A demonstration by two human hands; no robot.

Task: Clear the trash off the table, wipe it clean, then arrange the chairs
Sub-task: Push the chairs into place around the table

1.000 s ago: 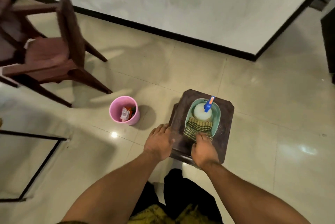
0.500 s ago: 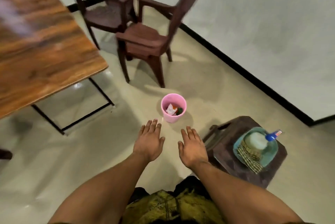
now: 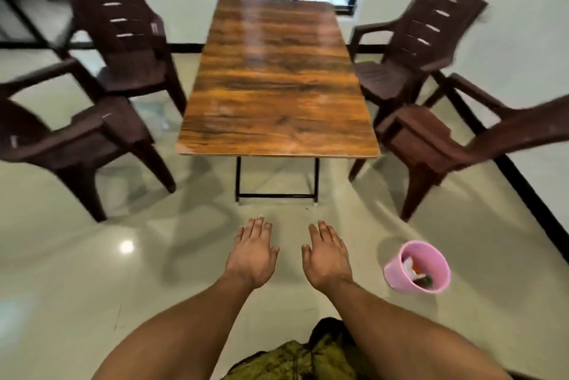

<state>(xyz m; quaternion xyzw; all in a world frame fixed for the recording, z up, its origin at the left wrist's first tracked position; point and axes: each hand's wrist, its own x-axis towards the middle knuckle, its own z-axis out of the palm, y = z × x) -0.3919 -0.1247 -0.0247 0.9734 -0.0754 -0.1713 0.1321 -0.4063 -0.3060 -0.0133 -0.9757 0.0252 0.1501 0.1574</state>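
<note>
Pale floor (image 3: 77, 302) lies under the left grip (image 3: 252, 256) and right grip (image 3: 327, 258), both flat and empty. Wooden tabletop (image 3: 277, 78) stands ahead, pink trash bin (image 3: 392, 272) to the right.

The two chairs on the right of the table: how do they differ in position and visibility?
The far right chair stands beside the long edge of the table; the near right chair stands by its near corner. The far right chair's slotted back shows whole; the near right chair's back is cut by the picture's edge, with no slots visible. Both are dark brown armchairs, upright, seats turned toward the table.
</note>
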